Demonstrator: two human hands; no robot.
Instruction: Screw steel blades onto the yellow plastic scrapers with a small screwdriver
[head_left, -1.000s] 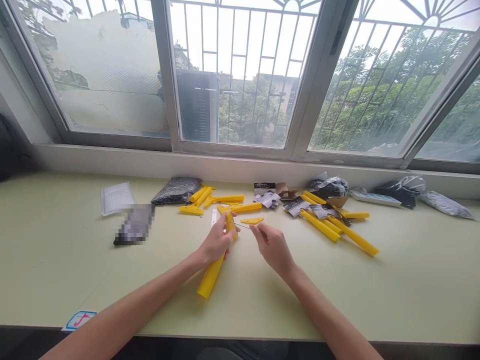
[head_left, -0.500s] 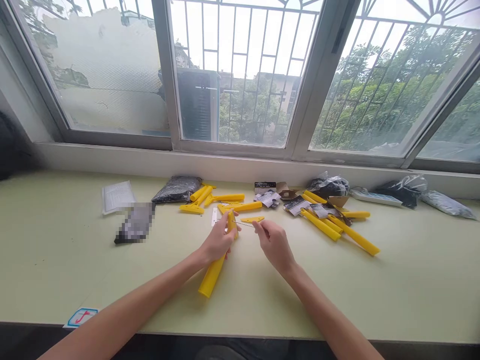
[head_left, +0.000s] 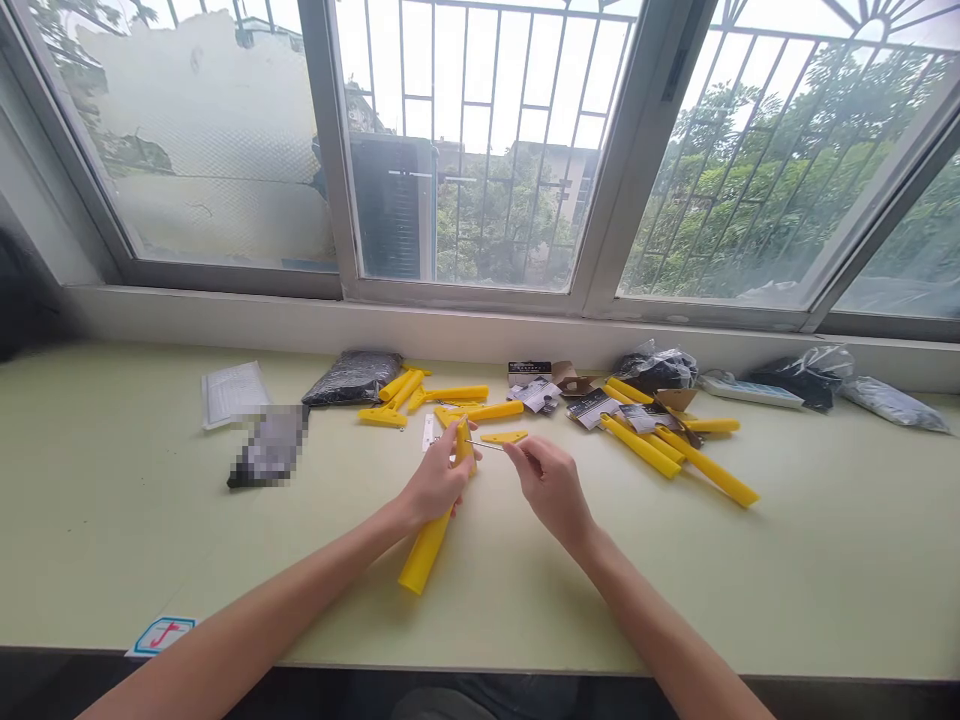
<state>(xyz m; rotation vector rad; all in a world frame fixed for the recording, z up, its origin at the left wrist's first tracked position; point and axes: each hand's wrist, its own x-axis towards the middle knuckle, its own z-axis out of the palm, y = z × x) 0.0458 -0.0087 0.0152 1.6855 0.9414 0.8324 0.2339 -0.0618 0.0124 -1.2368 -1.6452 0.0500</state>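
My left hand (head_left: 439, 478) is wrapped round a yellow plastic scraper (head_left: 426, 550), whose handle slants down toward the table's front edge. My right hand (head_left: 551, 485) is closed on a thin metal hex key (head_left: 487, 445); its far end meets the scraper's head, and the rest is hidden in my fingers. Just behind the hands lies a loose yellow triangular plate (head_left: 504, 437). A white strip with holes (head_left: 428, 432) is partly covered by my left hand.
Several yellow scrapers (head_left: 450, 395) lie at the back middle beside a black plastic bag (head_left: 354, 378). Yellow handles (head_left: 709, 468) and printed cards (head_left: 592, 408) are piled at the right. A clear packet (head_left: 234, 395) lies at the left, and a paper label (head_left: 163, 635) near the front edge.
The tool and my right hand have turned very slightly. My left hand and the scraper stay in place.
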